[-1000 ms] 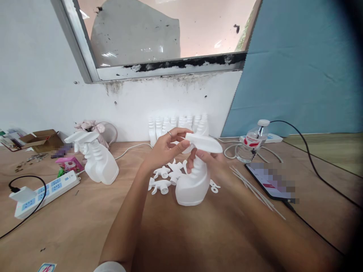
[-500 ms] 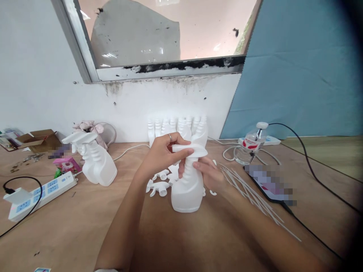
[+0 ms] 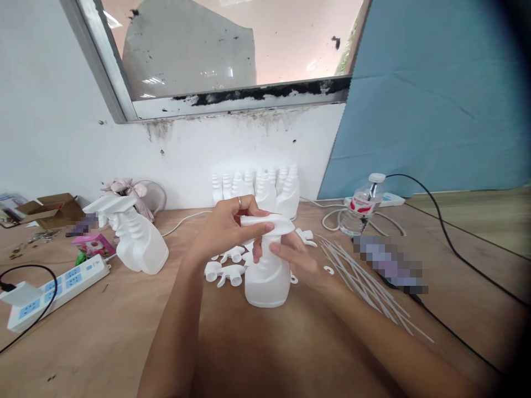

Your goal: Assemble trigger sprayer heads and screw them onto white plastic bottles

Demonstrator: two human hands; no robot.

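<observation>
A white spray bottle (image 3: pixel 267 284) stands upright on the wooden table, a white spray head (image 3: pixel 282 223) on its neck. My left hand (image 3: pixel 232 224) is closed on the spray head, thumb along its side. My right hand (image 3: pixel 296 257) is wrapped round the bottle's neck from the right. Loose white sprayer parts (image 3: pixel 230 275) lie behind and beside the bottle. Several thin white tubes (image 3: pixel 365 282) lie to the right. Farther back, several white bottles without spray heads (image 3: pixel 286 190) stand along the wall.
Two bottles with spray heads (image 3: pixel 141 243) stand at the left, near a power strip (image 3: pixel 62 290), a pink box (image 3: pixel 94 243) and a cardboard box (image 3: pixel 53 210). A clear water bottle (image 3: pixel 363 207) and a phone (image 3: pixel 388 265) with a cable are at the right.
The whole view has shifted slightly. The spray head has turned a little on the bottle, and my right fingers have changed position around the neck.
</observation>
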